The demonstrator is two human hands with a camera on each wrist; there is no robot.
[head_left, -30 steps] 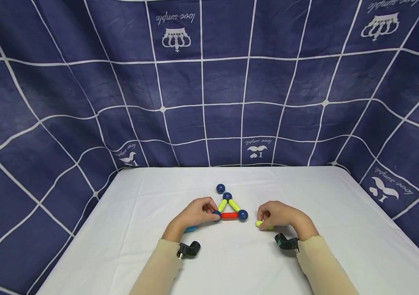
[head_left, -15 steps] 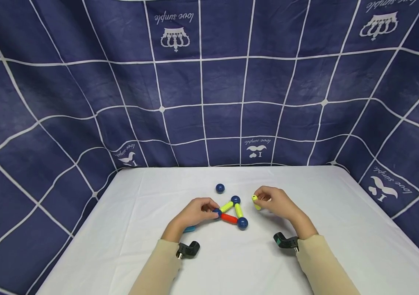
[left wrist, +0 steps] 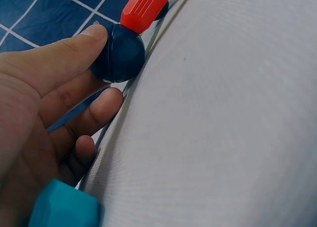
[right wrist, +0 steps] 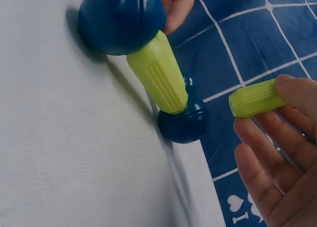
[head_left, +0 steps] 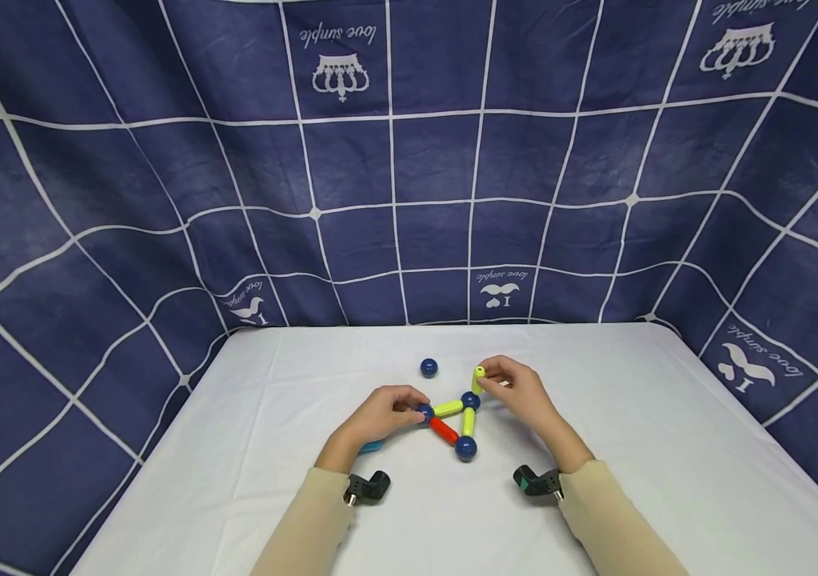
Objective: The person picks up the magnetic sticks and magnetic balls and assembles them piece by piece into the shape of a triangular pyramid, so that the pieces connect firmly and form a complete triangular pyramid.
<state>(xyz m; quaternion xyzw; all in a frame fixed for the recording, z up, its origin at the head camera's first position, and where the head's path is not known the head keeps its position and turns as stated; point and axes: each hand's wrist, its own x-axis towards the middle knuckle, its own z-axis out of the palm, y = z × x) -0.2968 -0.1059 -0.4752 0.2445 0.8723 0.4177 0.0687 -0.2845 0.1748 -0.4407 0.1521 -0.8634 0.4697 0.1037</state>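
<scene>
Left hand rests on the white tabletop, its thumb and fingers pinching the left blue ball of a triangle of rods and balls; red rod runs from this ball to the near ball; two yellow-green rods meet at the far ball; right hand grips a loose yellow-green rod in curled fingers, its end just beside the far ball, contact not discernible; a separate blue ball lies apart, farther back; a teal piece sits under the left palm.
</scene>
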